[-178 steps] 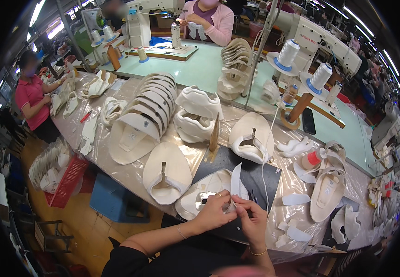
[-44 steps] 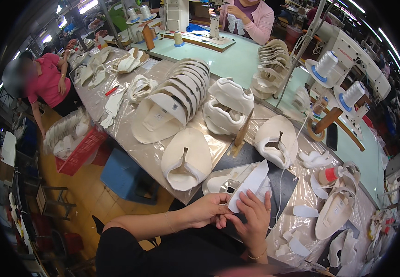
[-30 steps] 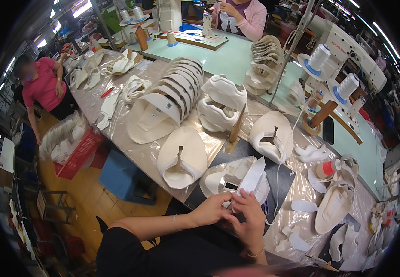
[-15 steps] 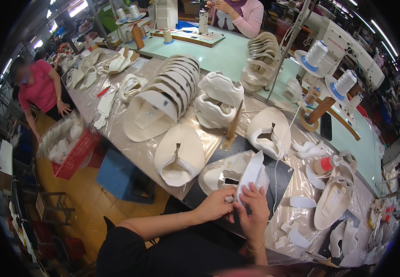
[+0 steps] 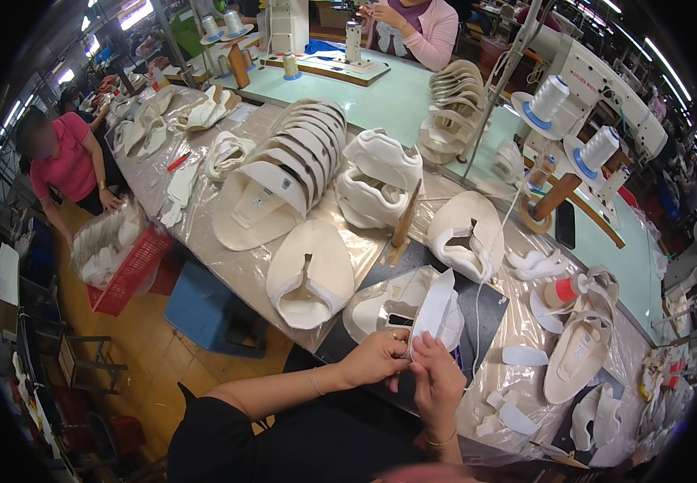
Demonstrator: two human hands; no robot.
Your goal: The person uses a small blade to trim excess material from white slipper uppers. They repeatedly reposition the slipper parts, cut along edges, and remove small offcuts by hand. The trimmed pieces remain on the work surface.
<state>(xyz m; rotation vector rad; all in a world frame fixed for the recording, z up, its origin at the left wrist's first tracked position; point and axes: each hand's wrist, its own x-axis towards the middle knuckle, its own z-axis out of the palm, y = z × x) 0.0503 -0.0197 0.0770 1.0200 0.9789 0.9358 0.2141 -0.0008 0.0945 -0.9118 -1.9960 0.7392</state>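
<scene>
Both hands have stayed together at the table edge: left hand (image 5: 376,360) and right hand (image 5: 437,382) pinch closed on the white strip (image 5: 434,310), now standing more upright above them.

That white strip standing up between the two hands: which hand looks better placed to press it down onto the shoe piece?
Probably the right hand. Its fingers already pinch the lower end of the white strip, while the left hand steadies the white shoe piece beside it on the dark mat.
</scene>
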